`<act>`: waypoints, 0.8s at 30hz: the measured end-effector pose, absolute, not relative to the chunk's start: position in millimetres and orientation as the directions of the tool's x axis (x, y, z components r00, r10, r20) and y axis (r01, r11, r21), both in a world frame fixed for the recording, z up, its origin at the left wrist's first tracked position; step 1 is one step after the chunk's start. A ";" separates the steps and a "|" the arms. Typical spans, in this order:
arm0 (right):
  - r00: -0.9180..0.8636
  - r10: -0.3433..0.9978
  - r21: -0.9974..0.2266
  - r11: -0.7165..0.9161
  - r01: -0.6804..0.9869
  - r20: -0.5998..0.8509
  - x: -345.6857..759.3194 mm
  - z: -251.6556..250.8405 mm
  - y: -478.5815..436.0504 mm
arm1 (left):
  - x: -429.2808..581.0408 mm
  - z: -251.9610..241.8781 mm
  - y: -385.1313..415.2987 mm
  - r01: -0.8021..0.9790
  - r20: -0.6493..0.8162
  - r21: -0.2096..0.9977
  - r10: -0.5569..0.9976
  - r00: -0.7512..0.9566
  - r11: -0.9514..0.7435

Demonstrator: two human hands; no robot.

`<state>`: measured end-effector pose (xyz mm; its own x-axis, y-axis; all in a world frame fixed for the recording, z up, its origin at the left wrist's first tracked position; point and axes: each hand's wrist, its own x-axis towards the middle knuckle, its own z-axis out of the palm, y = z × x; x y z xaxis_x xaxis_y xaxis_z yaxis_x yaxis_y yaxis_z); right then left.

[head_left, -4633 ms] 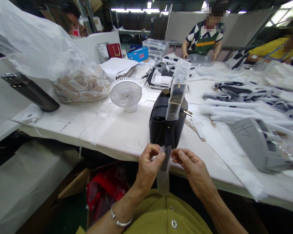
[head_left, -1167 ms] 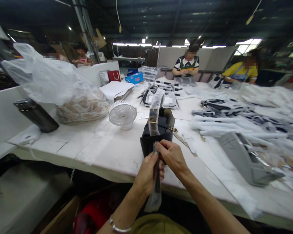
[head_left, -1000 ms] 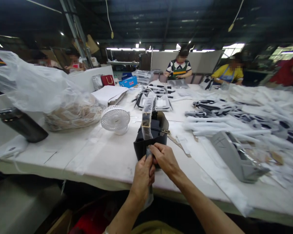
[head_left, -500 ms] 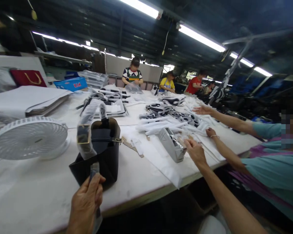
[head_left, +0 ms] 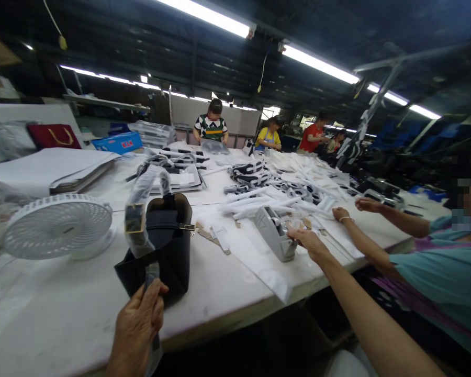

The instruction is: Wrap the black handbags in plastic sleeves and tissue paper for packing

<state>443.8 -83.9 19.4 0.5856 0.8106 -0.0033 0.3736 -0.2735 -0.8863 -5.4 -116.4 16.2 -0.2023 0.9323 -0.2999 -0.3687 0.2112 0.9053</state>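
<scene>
A black handbag (head_left: 175,262) stands open on the table, its raised handle (head_left: 135,220) wrapped in clear film around a gold buckle. In front of it, my left hand (head_left: 139,319) is closed around a dark strap (head_left: 153,272) sleeved in plastic. To the right, my right hand (head_left: 308,242) pinches at the front end of a grey tape dispenser (head_left: 272,235). Its fingertips meet at the cutter, where the tape comes off; the tape itself is barely visible.
A white fan (head_left: 58,228) stands left of the bag, before stacked white sheets (head_left: 43,165). Wrapped straps (head_left: 255,175) and white rolls (head_left: 255,201) are heaped mid-table. A co-worker's hand (head_left: 340,213) is close on the right; other people work farther back.
My right hand has moved slightly left and down, against the dispenser's front. The co-worker's outstretched far hand has drawn back to the right. My left hand keeps its hold on the strap.
</scene>
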 end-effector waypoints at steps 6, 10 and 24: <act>0.641 0.752 -0.895 -0.171 0.412 0.152 420.5 24.3 -108.3 | -4.7 15.0 -116.5 -0.374 -0.288 0.906 0.937 -0.198 0.200; 0.698 0.661 -0.854 -0.166 0.492 0.274 413.0 30.5 -120.6 | -5.5 14.6 -116.5 -0.381 -0.308 0.898 0.932 -0.190 0.219; 0.709 0.684 -0.894 -0.410 0.182 -0.169 442.4 -23.8 -152.8 | -7.0 3.0 -112.9 -0.387 -0.301 0.896 0.938 -0.172 0.217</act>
